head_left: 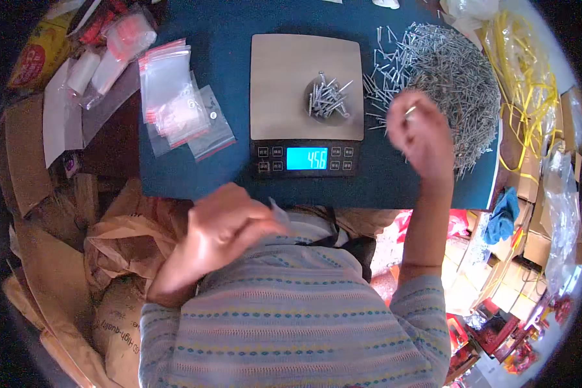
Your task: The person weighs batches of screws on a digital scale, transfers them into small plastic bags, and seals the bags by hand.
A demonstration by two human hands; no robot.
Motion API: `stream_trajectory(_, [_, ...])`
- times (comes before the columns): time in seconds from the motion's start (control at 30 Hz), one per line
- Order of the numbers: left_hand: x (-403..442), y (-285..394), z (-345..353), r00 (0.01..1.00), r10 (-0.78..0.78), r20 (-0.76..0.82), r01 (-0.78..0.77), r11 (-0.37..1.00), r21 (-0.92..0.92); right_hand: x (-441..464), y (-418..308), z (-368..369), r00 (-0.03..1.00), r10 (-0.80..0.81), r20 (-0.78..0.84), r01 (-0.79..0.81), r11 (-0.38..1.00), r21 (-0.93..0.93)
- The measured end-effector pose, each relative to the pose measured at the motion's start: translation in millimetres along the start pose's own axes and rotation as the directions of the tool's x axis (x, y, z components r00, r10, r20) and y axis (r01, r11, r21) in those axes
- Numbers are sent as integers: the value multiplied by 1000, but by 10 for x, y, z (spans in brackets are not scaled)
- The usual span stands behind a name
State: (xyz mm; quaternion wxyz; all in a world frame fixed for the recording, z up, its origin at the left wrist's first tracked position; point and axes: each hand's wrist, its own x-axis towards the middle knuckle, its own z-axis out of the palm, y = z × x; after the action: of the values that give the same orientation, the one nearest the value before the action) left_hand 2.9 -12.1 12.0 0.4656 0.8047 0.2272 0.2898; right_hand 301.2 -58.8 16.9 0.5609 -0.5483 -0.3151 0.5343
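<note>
My right hand (420, 132) is curled over the left side of a large pile of silver screws (462, 84). A small bright sliver shows at its fingers, too blurred to name. In front of my body, my left hand (229, 223) is closed, with a translucent piece of plastic bag (277, 212) at its fingertips. Between and beyond the hands lies a digital scale (281, 84), its blue display (307, 158) reading 456. On its plate a small round dish (313, 111) holds a heap of screws (330, 97).
Clear zip bags with red edges (168, 77) lie stacked left of the scale on the dark blue tabletop (220, 58). Yellow strapping (530, 90) hangs at the right. Cardboard (29, 149) and a brown paper sack (126, 236) stand at the left.
</note>
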Motion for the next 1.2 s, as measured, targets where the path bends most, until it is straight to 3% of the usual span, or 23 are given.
stream_trajectory(0.03, [-28,-59,68,997,72,41,-69,994,-80,-20,-18,1,964,105,246,-60,981,-182])
stream_trajectory(0.07, [-20,-44,87,990,112,83,-106,992,-72,-147,72,177,975,81,209,-25,967,-255])
stream_trajectory(0.13, [66,41,144,968,187,166,-179,982,-62,-226,120,324,796,38,604,220,912,-347])
stream_trajectory(0.17, [73,57,191,967,216,137,-204,974,-98,-255,109,406,707,105,700,248,889,-384])
stream_trajectory(0.2, [54,19,203,951,264,165,-235,956,-173,-334,160,476,680,74,729,220,928,-299])
stream_trajectory(0.23, [29,-41,216,931,313,188,-264,932,-248,-390,218,546,656,-60,752,326,922,-211])
stream_trajectory(0.27, [17,-76,225,907,365,208,-289,901,-323,-420,253,585,619,-193,762,428,896,-121])
stream_trajectory(0.37, [-36,-15,285,937,294,188,-252,943,-219,-413,146,442,585,-243,774,494,864,-101])
stream_trajectory(0.47, [74,25,187,952,306,-24,-307,945,-114,-335,181,132,774,-257,579,523,776,-354])
stream_trajectory(0.5, [23,-24,179,954,287,-92,-296,948,-118,-305,153,51,902,-169,398,358,807,-470])
stream_trajectory(0.53, [35,-10,74,960,277,-38,-277,961,-12,-260,128,-18,978,-75,193,170,820,-547])
stream_trajectory(0.6, [4,-97,-38,968,248,35,-250,964,88,-55,150,-146,945,-316,85,257,555,-791])
stream_trajectory(0.63, [17,-93,-54,977,210,41,-213,968,133,-14,152,-251,946,-313,81,188,329,-926])
stream_trajectory(0.73, [66,-61,-42,992,115,52,-124,967,224,111,176,-302,734,-615,286,263,-131,-956])
stream_trajectory(0.87, [114,-32,44,985,113,134,-140,967,211,126,168,-25,826,-489,281,438,243,-865])
stream_trajectory(0.93, [78,-108,102,972,166,168,-185,977,104,190,260,71,788,-495,366,527,234,-817])
stream_trajectory(1.03, [107,-93,122,970,211,122,-225,967,123,295,424,243,706,-539,459,640,207,-740])
stream_trajectory(1.13, [97,-119,133,975,206,86,-216,968,126,325,348,433,729,-618,295,478,150,-865])
stream_trajectory(1.2, [101,-141,138,973,221,67,-228,963,141,419,437,359,779,-551,298,482,223,-848])
